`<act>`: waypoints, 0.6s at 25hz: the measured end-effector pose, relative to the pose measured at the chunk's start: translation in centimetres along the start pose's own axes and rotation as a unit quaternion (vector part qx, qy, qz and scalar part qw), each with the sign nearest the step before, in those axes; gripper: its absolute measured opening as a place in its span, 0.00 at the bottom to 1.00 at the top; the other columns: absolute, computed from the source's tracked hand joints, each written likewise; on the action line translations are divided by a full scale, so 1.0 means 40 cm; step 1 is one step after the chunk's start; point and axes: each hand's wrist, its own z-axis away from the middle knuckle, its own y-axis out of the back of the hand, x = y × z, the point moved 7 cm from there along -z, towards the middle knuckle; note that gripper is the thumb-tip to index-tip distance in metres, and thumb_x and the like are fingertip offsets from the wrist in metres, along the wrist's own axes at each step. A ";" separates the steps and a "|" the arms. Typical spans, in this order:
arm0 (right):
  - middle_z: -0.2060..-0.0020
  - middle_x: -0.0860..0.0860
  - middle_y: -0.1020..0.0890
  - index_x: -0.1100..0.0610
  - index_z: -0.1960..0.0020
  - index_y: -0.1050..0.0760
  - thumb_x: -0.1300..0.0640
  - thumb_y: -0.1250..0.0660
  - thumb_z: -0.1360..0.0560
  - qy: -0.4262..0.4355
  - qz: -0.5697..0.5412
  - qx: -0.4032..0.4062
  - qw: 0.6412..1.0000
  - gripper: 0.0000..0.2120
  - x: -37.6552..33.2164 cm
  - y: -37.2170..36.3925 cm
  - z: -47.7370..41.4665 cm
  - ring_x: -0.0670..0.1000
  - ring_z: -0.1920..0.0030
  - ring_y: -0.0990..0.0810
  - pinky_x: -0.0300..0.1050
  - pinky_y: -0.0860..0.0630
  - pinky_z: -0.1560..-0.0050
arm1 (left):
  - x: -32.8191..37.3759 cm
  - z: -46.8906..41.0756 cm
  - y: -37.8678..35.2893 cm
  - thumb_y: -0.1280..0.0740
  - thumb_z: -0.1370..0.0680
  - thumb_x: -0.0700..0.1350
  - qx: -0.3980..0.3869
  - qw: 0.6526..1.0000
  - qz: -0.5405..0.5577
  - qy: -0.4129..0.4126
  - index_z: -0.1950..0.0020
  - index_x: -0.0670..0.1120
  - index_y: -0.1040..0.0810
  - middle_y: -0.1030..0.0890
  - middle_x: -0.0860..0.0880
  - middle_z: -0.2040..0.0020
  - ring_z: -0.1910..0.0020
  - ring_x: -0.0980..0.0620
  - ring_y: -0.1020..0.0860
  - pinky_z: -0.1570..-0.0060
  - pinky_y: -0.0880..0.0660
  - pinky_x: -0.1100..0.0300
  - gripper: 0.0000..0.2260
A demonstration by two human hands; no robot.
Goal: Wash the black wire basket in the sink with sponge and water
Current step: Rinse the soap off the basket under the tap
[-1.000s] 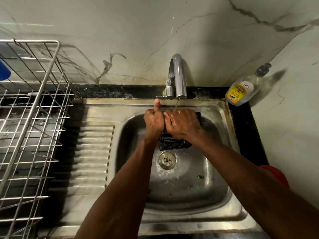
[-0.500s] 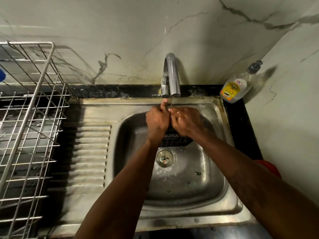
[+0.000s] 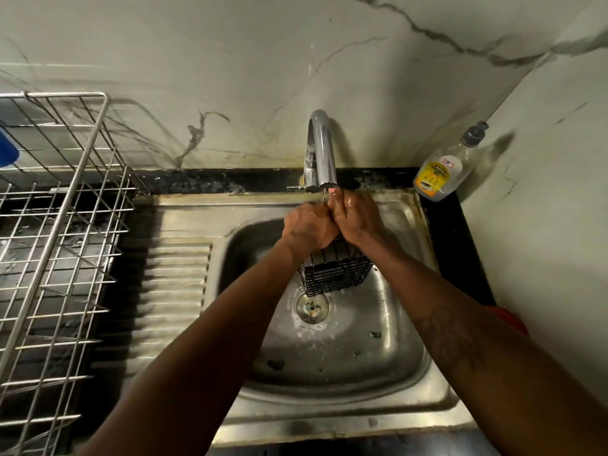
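Both hands (image 3: pixel 332 222) grip the black wire basket (image 3: pixel 335 269) under the tap (image 3: pixel 320 149).

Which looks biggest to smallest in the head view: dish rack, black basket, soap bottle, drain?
1. Dish rack, though it is cut off at the left edge.
2. Black basket, partly hidden by the hands.
3. Soap bottle, close to the basket, so unsure.
4. Drain.

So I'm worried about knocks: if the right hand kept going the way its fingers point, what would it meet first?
Most likely the faucet: the right hand points up toward its spout, fingertips just below it; depth is unclear.
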 end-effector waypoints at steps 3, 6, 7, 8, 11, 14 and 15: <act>0.63 0.55 0.17 0.55 0.56 0.17 0.38 0.44 0.18 -0.084 0.088 -0.063 0.991 0.26 0.033 -0.017 -0.016 0.56 0.63 0.22 0.46 0.30 0.59 | -0.011 0.032 0.007 0.41 0.18 0.57 0.079 0.995 0.057 0.029 0.62 0.50 0.24 0.25 0.54 0.67 0.67 0.51 0.24 0.64 0.29 0.59 0.17; 0.68 0.47 0.19 0.51 0.60 0.18 0.38 0.36 0.20 -0.095 -0.180 -0.127 0.971 0.20 0.037 -0.054 0.012 0.47 0.67 0.21 0.45 0.25 0.61 | -0.145 0.043 0.001 0.39 0.18 0.58 0.096 0.964 0.193 0.157 0.63 0.46 0.19 0.20 0.52 0.67 0.66 0.51 0.20 0.64 0.24 0.60 0.21; 0.67 0.48 0.18 0.52 0.58 0.18 0.38 0.36 0.20 -0.088 -0.243 -0.152 0.954 0.20 0.024 -0.067 0.023 0.46 0.65 0.20 0.47 0.22 0.60 | -0.194 0.062 -0.002 0.37 0.18 0.56 0.108 0.937 0.272 0.191 0.61 0.46 0.19 0.17 0.50 0.64 0.64 0.51 0.19 0.63 0.22 0.59 0.19; 0.64 0.50 0.17 0.54 0.56 0.18 0.35 0.37 0.21 -0.081 -0.260 -0.181 0.945 0.23 0.008 -0.083 0.037 0.47 0.63 0.19 0.48 0.20 0.57 | -0.235 0.089 -0.009 0.37 0.18 0.54 0.121 0.912 0.329 0.211 0.59 0.45 0.18 0.16 0.48 0.61 0.62 0.50 0.18 0.59 0.20 0.56 0.17; 0.66 0.50 0.19 0.54 0.61 0.21 0.29 0.46 0.20 -0.060 -0.163 -0.205 0.963 0.32 -0.026 -0.132 0.058 0.49 0.64 0.20 0.48 0.22 0.56 | -0.278 0.138 -0.063 0.48 0.15 0.57 0.068 0.928 0.287 0.228 0.41 0.39 0.21 0.19 0.39 0.46 0.45 0.41 0.22 0.39 0.29 0.49 0.25; 0.66 0.51 0.21 0.54 0.65 0.25 0.34 0.51 0.17 -0.082 -0.093 -0.189 0.974 0.31 -0.062 -0.143 0.034 0.50 0.63 0.22 0.47 0.26 0.58 | -0.214 0.110 -0.050 0.53 0.16 0.63 0.094 0.928 0.305 0.190 0.40 0.42 0.20 0.18 0.40 0.45 0.43 0.41 0.21 0.39 0.27 0.47 0.31; 0.63 0.51 0.19 0.53 0.62 0.23 0.38 0.51 0.16 -0.062 -0.067 -0.201 0.975 0.29 -0.076 -0.155 0.027 0.51 0.61 0.21 0.47 0.25 0.56 | -0.193 0.094 -0.032 0.50 0.17 0.65 0.127 0.913 0.346 0.175 0.47 0.46 0.17 0.15 0.44 0.52 0.50 0.46 0.18 0.45 0.23 0.49 0.30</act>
